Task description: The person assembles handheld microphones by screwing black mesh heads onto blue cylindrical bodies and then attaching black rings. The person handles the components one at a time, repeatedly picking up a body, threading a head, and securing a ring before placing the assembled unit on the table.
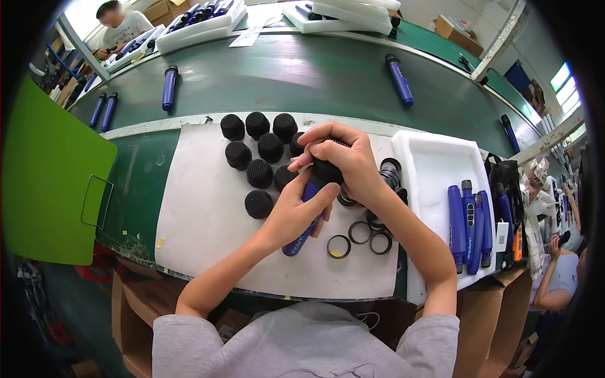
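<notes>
Over the desk (140, 189), I have the left hand (291, 211) curled round the microphone (300, 239), the right hand (350, 159) closed over its black head (326, 171); I judge this unit in progress, with loose heads (270, 148) and rings (338, 257) left unfitted.

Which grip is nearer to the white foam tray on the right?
Right. The right grip, on the black microphone top, is left of the tray; the left grip, around the blue microphone body, is farther left.
</notes>
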`<state>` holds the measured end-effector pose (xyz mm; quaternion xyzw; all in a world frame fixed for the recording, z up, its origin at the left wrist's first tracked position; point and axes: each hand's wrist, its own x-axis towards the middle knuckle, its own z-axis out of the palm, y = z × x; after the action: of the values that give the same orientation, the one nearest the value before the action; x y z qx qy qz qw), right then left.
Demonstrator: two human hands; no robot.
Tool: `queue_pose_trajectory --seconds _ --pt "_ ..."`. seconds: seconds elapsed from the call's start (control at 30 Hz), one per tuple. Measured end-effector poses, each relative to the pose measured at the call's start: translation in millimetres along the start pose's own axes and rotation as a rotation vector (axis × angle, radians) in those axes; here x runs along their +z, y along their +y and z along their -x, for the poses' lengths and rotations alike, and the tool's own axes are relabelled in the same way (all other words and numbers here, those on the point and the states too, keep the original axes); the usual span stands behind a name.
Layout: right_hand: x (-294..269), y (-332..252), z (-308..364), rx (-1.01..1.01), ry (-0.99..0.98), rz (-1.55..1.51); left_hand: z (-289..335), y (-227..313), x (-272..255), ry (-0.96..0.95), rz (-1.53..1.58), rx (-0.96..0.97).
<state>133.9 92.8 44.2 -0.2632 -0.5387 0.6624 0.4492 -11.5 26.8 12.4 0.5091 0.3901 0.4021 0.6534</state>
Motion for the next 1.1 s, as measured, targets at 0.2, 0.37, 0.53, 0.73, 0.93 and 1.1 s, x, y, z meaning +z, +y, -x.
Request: queue_pose_trajectory --seconds 0.2,0.37,0.53,0.73,0.93,1.1 --pt "-5.5 -2.2 -0.7 -0.025 -0.087 -0.028 1.0 0.5 4.6 0.03 0.005 0.013" --pt "-11.2 0.1 -0.2 -0.077 -0.162 -0.092 -0.1 -5.9 -5.2 -0.122 0.048 -0.006" --pt "-6.4 -17.0 5.3 -0.099 -0.229 -0.185 5.4 1.4 -6.1 -0.391 0.275 -0.088" --pt "-7.2 -8.7 1.0 -0.079 -0.161 -0.119 1.5 -3.1 -4.6 -0.257 0.256 -0.055" --pt "-4.9 -6.4 1.5 -0.044 -0.102 -0.045 1.9 3.6 -3.2 -0.201 0.258 -0.076" --pt "-4.6 -2.9 1.2 -0.045 -0.081 -0.063 1.2 2.9 -2.3 -0.18 0.239 -0.077"
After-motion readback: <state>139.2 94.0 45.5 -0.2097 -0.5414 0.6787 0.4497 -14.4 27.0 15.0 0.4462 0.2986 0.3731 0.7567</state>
